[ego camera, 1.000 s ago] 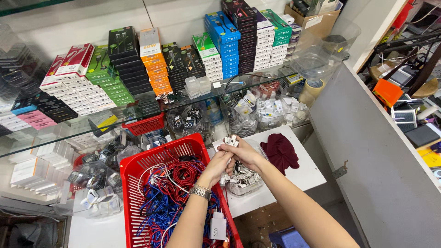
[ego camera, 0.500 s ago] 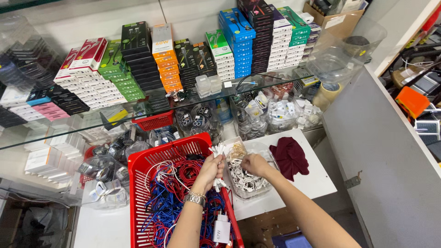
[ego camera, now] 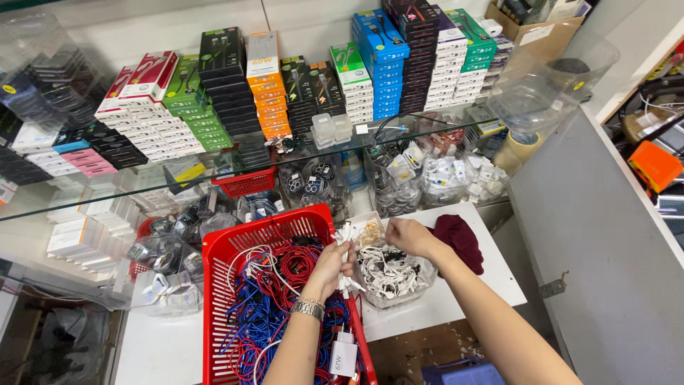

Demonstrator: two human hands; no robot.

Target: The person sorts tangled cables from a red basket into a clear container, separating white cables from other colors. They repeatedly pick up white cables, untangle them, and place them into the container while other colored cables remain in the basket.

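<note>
My left hand [ego camera: 330, 269], with a metal watch on its wrist, is closed around a small bundle of white cables [ego camera: 345, 239] held upright over the right rim of a red plastic basket [ego camera: 217, 306]. The basket is full of tangled red, blue and white cables [ego camera: 271, 306]. My right hand [ego camera: 407, 236] hovers above a clear plastic tub [ego camera: 396, 279] of white cables, fingers pinched at the small open box of gold ties [ego camera: 370, 232]; whether it grips anything I cannot tell.
A dark red cloth [ego camera: 460, 240] lies on the white tabletop [ego camera: 456, 299] right of the tub. A glass shelf [ego camera: 235, 160] above carries stacked coloured boxes [ego camera: 370, 64]. Bags of small parts [ego camera: 442, 178] sit beneath it. A grey cabinet [ego camera: 598, 235] stands at the right.
Both hands have dropped a little toward the tub. My right hand has come off the bundle and moved right over the tub, while my left keeps the white cables.
</note>
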